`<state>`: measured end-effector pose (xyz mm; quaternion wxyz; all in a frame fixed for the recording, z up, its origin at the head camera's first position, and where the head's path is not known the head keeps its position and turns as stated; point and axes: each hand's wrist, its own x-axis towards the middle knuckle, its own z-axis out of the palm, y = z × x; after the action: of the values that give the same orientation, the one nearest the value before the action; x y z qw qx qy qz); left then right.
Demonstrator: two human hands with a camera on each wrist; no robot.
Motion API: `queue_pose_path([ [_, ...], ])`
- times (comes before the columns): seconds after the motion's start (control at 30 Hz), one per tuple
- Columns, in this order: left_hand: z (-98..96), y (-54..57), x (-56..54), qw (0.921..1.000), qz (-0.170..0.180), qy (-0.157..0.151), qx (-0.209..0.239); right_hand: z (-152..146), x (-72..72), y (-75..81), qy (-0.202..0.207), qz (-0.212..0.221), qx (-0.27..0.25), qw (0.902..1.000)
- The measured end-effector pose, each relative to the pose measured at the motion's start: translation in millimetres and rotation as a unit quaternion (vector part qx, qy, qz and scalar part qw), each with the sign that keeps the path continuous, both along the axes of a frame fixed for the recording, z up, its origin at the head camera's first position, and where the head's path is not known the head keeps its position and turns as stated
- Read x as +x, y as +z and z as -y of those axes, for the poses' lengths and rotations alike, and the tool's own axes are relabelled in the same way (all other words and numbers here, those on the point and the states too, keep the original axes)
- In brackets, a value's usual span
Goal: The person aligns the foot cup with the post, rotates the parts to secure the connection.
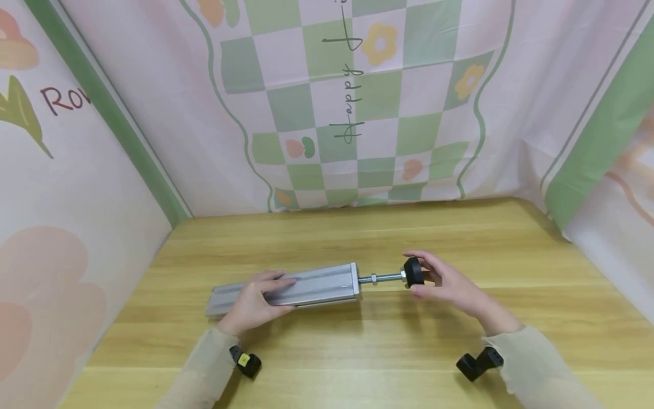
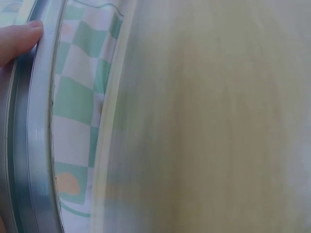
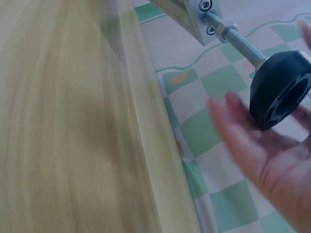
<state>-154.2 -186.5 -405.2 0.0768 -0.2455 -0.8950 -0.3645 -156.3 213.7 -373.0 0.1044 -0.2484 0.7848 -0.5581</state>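
A silver aluminium profile [image 1: 319,284] lies across the middle of the head view, raised off the table at its right end. My left hand [image 1: 260,301] grips it near its middle, with thumb and fingers on opposite sides. From its capped right end runs a threaded rod [image 1: 389,277] with a hex nut [image 1: 374,279] partway along. A round black levelling foot [image 1: 414,272] sits on the rod's far end. Around this foot my right hand [image 1: 447,284] is spread loosely. In the right wrist view, blurred, extended digits show beside the foot [image 3: 277,87].
The wooden table [image 1: 327,352] extends under both hands. Behind it hangs a curtain [image 1: 332,136] with a green and white check, and more printed cloth [image 1: 51,187] borders the left side. A small black camera is on each wrist.
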Motion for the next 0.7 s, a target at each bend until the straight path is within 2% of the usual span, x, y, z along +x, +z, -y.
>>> queue_pose_path([
  [0.1,0.0,-0.6,-0.7,1.0000,0.000,-0.002,-0.002,4.3,0.8,1.4,-0.018,-0.022,0.013,0.9995],
  [0.2,0.3,-0.7,-1.2,1.0000,0.002,-0.007,-0.006,8.8,0.7,4.5,-0.042,-0.012,0.003,0.9990],
  [0.43,0.9,-2.1,-0.9,0.9998,0.012,-0.005,-0.011,12.4,-0.6,7.7,-0.072,0.039,-0.006,0.9966],
  [0.57,0.7,-3.8,-1.8,1.0000,0.002,-0.005,0.002,12.5,-3.1,7.9,-0.094,0.077,0.000,0.9926],
  [0.7,1.3,-4.6,-1.7,1.0000,-0.007,-0.006,0.003,14.5,-5.0,8.1,-0.094,0.101,0.016,0.9903],
])
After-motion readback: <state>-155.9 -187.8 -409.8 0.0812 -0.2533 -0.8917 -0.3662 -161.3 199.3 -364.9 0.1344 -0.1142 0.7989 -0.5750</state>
